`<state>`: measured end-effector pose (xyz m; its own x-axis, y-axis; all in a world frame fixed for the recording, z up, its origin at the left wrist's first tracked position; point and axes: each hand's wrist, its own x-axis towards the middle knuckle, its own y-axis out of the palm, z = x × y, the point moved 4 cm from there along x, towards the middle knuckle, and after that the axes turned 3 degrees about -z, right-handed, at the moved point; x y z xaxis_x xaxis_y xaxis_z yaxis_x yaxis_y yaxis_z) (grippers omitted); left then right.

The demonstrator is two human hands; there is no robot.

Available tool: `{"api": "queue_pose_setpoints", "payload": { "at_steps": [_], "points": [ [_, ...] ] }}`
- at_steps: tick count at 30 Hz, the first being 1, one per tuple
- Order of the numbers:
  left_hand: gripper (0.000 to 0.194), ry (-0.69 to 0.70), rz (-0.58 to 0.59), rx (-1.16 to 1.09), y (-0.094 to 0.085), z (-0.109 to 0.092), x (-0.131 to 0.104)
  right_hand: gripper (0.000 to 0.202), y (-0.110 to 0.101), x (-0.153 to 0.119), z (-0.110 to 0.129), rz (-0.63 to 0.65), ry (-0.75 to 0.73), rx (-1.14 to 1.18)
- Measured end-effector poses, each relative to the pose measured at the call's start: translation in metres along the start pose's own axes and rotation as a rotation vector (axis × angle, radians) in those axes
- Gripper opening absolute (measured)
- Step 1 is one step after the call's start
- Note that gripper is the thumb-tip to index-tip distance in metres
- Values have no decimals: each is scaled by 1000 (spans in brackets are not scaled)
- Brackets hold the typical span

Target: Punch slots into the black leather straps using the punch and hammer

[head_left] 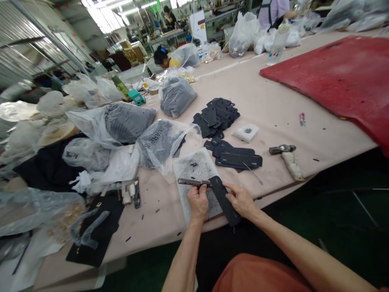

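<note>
My left hand (198,200) is closed around a metal bar-shaped tool (189,182) that looks like a punch, its far end pointing left. Between the fingers of my right hand (241,199) is a dark fabric strip (224,200), tilted, its upper end meeting the tool's right end. Both hands are over a white speckled board (194,166) at the table edge, with small black offcuts on it. Just beyond lie stacked dark strips (238,155) with small slots near their ends and a thin awl-like needle (253,173) across them. A hammer (287,159) with a wrapped handle rests to the right.
A pile of dark pieces (216,115) and a white block (246,132) lie farther back. Plastic bags (158,142) of dark material crowd the left. A red sheet (340,73) covers the far right of the table (158,227). Other people are in the background.
</note>
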<state>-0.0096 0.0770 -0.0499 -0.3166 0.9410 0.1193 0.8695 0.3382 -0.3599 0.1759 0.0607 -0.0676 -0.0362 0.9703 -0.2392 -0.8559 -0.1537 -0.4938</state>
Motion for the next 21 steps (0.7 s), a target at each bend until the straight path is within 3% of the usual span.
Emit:
{"api": "queue_pose_setpoints", "payload": {
  "at_steps": [8, 14, 21],
  "points": [
    [17, 86, 170, 44, 30, -12, 15, 57, -10, 3, 3, 107, -28, -76],
    [15, 148, 223, 39, 30, -12, 17, 69, -12, 9, 5, 216, -55, -85],
    [15, 192, 209, 100, 32, -10, 15, 69, -16, 11, 8, 233, -62, -143]
  ]
}}
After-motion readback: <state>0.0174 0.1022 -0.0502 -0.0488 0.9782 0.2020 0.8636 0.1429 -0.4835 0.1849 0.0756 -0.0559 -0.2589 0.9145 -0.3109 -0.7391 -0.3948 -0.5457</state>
